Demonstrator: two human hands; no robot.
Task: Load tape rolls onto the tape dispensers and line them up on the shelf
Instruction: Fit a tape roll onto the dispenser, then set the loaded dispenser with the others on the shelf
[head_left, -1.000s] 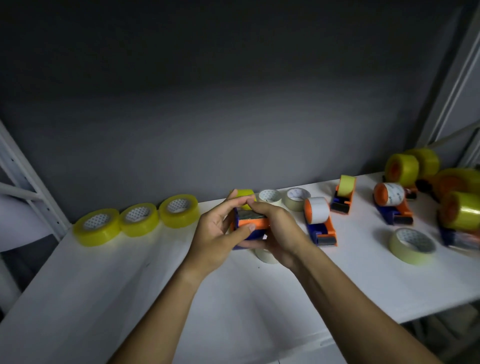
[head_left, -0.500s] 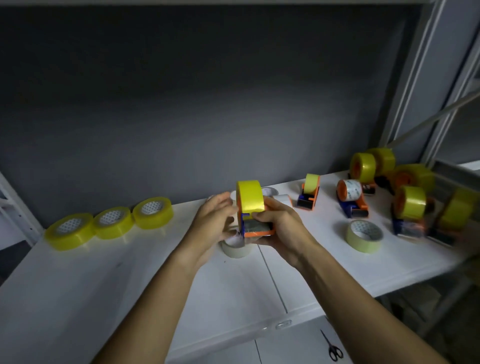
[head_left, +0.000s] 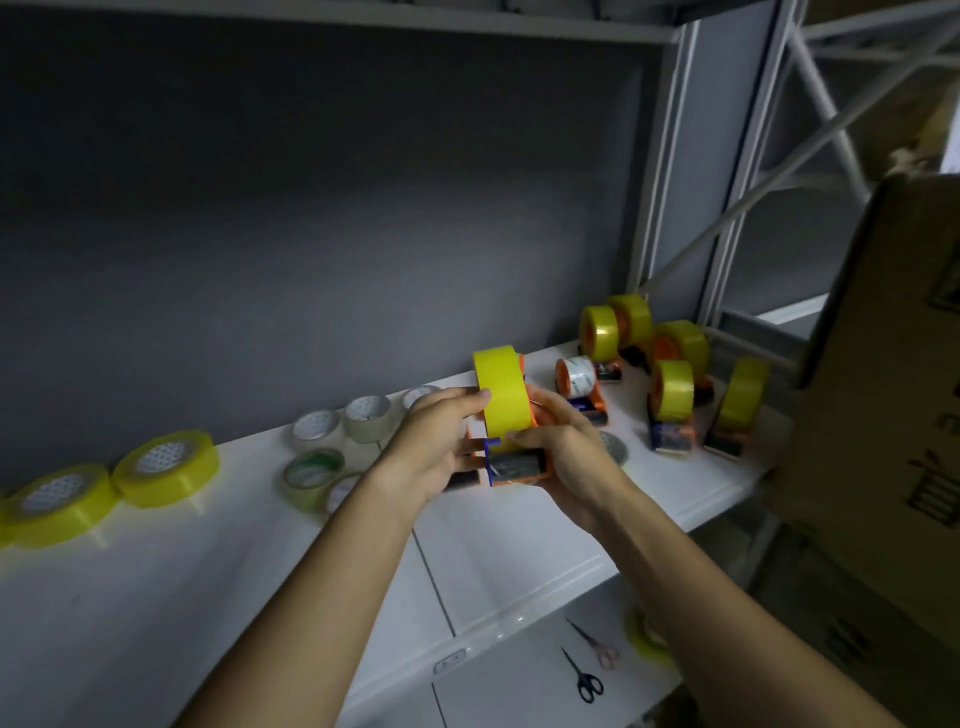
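Observation:
Both my hands hold an orange and blue tape dispenser (head_left: 517, 464) above the white shelf (head_left: 208, 571); a yellow tape roll (head_left: 503, 388) stands upright on it. My left hand (head_left: 435, 441) grips its left side, fingertips on the roll's edge. My right hand (head_left: 563, 457) wraps the right side and base. Two loose yellow rolls (head_left: 165, 467) lie flat at the far left, and several clear and whitish rolls (head_left: 332, 441) lie just left of my hands. Several loaded dispensers (head_left: 670, 405) stand grouped on the shelf's right end.
A cardboard box (head_left: 883, 389) fills the right edge, close to the shelf's end. White upright posts and braces (head_left: 727, 218) rise behind the dispensers. On a lower surface lie two pairs of scissors (head_left: 584, 675) and a yellowish roll (head_left: 644, 636).
The dispenser with the yellow roll has been lifted and carried rightward in both hands. My view has swung right, bringing in the cardboard box and more of the shelf frame.

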